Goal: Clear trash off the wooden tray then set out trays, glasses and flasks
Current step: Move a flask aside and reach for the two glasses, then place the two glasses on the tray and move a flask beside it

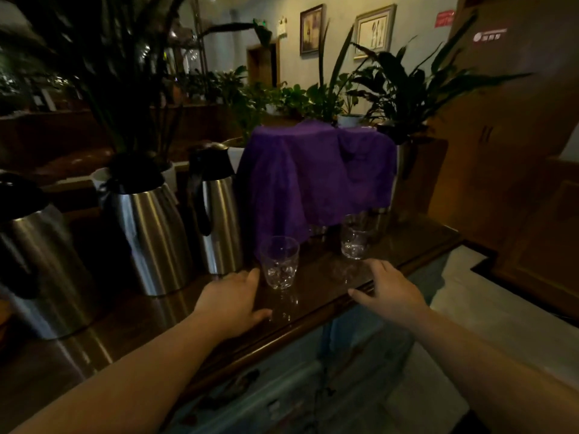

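Note:
Three steel flasks with black tops stand in a row on the dark wooden counter [423,242]: one at the far left [37,264], one in the middle [147,233], one further right [219,220]. A clear glass [279,264] stands near the front edge, and a second glass [355,242] stands behind it to the right. My left hand [232,299] lies flat on the counter just left of the near glass, fingers apart and holding nothing. My right hand [388,289] rests on the counter's front edge right of that glass, thumb on the rim, also holding nothing. No tray or trash can be made out in the dim light.
A purple cloth [313,177] drapes over something tall behind the glasses. Potted plants [401,89] line the back of the counter. A wooden cabinet [517,151] stands to the right, with pale floor [470,308] below the counter's edge.

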